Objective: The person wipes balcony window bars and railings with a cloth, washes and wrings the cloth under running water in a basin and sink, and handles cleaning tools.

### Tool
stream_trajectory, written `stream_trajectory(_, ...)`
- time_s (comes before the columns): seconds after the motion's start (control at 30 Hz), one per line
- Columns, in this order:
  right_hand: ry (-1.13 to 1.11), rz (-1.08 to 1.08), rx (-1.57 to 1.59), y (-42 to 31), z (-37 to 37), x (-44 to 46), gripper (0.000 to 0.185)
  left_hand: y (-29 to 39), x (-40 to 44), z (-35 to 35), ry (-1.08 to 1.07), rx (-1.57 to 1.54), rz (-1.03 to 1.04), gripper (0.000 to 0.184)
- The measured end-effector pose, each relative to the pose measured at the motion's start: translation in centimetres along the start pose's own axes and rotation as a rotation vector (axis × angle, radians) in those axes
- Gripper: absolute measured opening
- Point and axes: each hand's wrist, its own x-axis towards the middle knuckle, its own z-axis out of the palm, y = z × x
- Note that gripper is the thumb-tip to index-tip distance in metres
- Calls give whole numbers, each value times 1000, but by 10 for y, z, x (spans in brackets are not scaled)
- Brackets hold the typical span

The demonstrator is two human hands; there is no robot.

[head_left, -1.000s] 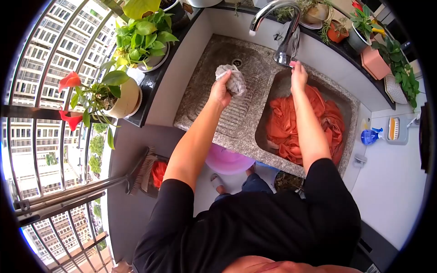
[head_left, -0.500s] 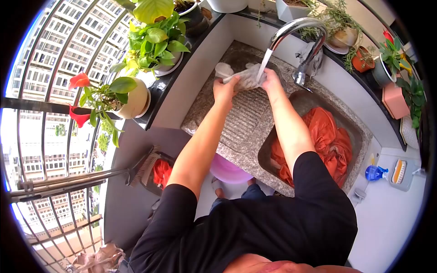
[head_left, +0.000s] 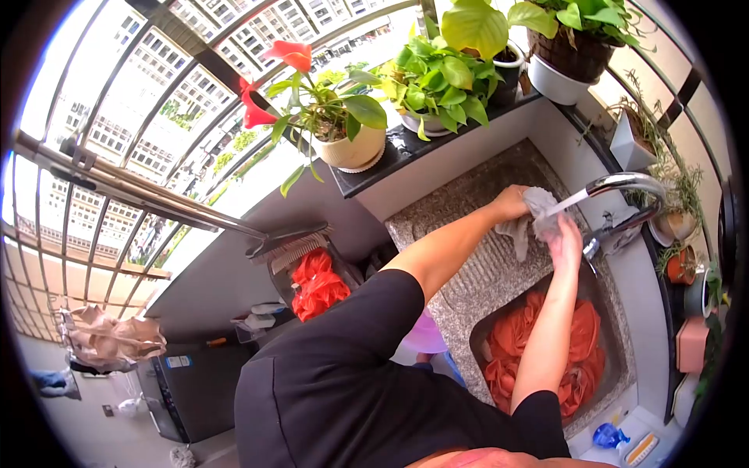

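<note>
Under the running chrome faucet (head_left: 624,183), both my hands hold a wet greyish-white cloth (head_left: 538,204) over the stone washboard (head_left: 484,261). My left hand (head_left: 511,203) is closed on the cloth's left side, and part of the cloth hangs below it. On the right, my right hand (head_left: 566,240) grips the cloth where the water lands, its fingers partly covered by cloth and water. Orange-red fabric (head_left: 573,343) lies heaped in the sink basin (head_left: 616,363), beneath my right forearm.
Potted plants (head_left: 351,140) line the black ledge (head_left: 406,160) behind the sink. A grey rag (head_left: 620,226) hangs behind the faucet. At the left are a brush (head_left: 292,246), red bags (head_left: 318,285) and window bars (head_left: 140,195). A blue bottle (head_left: 608,435) stands at lower right.
The view has swung left. My right hand has left the faucet lever area and now holds the cloth with my left. Water has started running, and the cloth is now bunched and hanging lower.
</note>
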Motion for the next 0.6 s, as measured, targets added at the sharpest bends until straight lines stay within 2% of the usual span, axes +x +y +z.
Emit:
stream_trajectory(0.07,278,-83,-627,38,-54,29,52,-3,12,0,-44,-147,233,43)
stream_trajectory(0.1,229,-239,-608,63,-78,52,61,3,13,1,-160,-238,47,41)
stream_trajectory(0.2,155,-210,38,37,14,8,70,29,9,24,-155,-580,-62,33)
stream_trajectory(0.23,37,-25,208,25,31,-6,84,41,5,29,-65,-491,-91,32)
stream_trajectory(0.27,-1,7,280,26,37,-8,85,32,11,39,-3,-480,62,30)
stream_trajectory(0.33,-77,59,421,28,37,-7,87,16,24,48,138,-272,115,33)
stream_trajectory(0.37,-193,35,401,40,25,2,89,7,27,45,166,-267,37,35)
stream_trajectory(0.43,-184,110,403,34,35,-19,92,4,33,39,194,-250,-102,38)
stream_trajectory(0.47,-299,168,441,54,14,-2,97,14,25,33,18,-470,-160,42)
stream_trajectory(0.5,-389,296,399,44,18,-24,101,7,26,31,-35,-577,-129,37)
stream_trajectory(0.53,-407,348,432,45,20,-26,110,7,23,31,-72,-643,-265,35)
stream_trajectory(0.57,-538,313,415,40,22,-31,106,8,20,29,-103,-704,-405,33)
stream_trajectory(0.6,-553,278,514,41,24,-29,95,3,18,27,-183,-648,-344,33)
